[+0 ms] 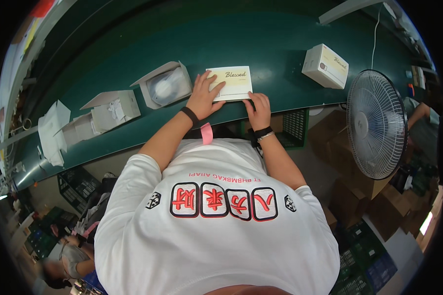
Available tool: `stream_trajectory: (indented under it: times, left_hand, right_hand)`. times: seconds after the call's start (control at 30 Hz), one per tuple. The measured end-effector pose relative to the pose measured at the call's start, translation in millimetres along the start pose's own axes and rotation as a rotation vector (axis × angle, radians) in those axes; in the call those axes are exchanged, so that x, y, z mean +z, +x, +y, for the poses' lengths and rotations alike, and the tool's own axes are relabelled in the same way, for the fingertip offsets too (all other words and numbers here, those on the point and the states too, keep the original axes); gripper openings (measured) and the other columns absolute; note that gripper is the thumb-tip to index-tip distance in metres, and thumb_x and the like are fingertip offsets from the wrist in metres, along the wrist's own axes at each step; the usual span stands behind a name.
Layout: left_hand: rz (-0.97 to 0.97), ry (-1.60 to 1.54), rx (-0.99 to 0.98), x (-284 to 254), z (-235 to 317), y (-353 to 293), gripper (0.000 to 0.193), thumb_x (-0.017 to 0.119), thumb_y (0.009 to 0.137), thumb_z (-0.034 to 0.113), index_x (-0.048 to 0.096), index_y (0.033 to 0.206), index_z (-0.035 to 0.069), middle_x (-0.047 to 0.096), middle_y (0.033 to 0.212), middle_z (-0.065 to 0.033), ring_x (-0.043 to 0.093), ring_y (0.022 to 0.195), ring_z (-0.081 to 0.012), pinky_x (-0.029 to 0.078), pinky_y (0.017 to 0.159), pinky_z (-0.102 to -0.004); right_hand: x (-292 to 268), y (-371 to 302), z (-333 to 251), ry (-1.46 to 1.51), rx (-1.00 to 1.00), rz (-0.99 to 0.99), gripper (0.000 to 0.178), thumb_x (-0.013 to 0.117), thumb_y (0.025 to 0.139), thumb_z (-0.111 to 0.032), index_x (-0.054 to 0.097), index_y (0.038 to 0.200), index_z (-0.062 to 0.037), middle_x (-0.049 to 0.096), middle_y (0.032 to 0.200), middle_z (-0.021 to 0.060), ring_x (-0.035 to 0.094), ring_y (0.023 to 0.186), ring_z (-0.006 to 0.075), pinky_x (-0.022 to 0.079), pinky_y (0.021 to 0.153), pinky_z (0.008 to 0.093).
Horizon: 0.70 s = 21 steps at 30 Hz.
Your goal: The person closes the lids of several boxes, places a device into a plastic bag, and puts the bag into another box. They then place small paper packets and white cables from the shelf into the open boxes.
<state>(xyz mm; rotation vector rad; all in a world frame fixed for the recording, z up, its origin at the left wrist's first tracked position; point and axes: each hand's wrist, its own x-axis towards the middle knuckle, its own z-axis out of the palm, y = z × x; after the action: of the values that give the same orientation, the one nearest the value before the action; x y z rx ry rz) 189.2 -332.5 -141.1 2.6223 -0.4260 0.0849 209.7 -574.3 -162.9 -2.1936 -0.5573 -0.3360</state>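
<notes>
A white and pale yellow carton (237, 84) lies on the green work table in front of me, its lid closed. Spread across its left side, the fingers of my left hand (203, 95) press on the top, with the thumb along the near edge. My right hand (259, 109) touches the near right corner, fingers bent; whether they pinch the edge is hard to make out. Just left of the carton stands an open box (186, 84) holding a round white item in clear plastic wrap (166, 91). A second closed carton (326, 67) sits apart at the right.
More open boxes (128, 104) line the table's near edge at left, one with a white cable, beside white packaging (53, 132). A large fan (376, 123) stands at the right. A green crate (295, 127) is below the edge. Other people are at far right and lower left.
</notes>
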Motion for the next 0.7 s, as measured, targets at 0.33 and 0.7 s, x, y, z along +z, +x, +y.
stream_trajectory:
  times: [0.33, 0.7]
  left_hand:
    - [-0.059, 0.083, 0.087, 3.4, -4.6, 8.9, 0.06, 0.073, 0.084, 0.031, 0.053, 0.14, 0.023, 0.034, 0.153, -0.0198, 0.025, 0.142, -0.0486, 0.035, 0.114, -0.0491]
    - [-0.028, 0.066, 0.004, 11.9, 2.9, 4.2, 0.062, 0.071, 0.083, 0.033, 0.051, 0.142, 0.029, 0.032, 0.155, -0.0189, 0.023, 0.143, -0.0481, 0.033, 0.111, -0.0566]
  right_hand:
    - [2.7, 3.5, -2.5, 0.032, 0.076, 0.092, 0.03, 0.082, 0.075, -0.005, 0.072, 0.103, -0.0031, 0.067, 0.096, 0.0127, 0.063, 0.09, 0.0315, 0.052, 0.08, 0.038]
    - [11.7, -2.8, -5.5, 0.001, 0.106, 0.13, 0.033, 0.082, 0.075, -0.005, 0.072, 0.106, -0.0033, 0.065, 0.098, 0.0106, 0.061, 0.096, 0.0305, 0.051, 0.083, 0.039]
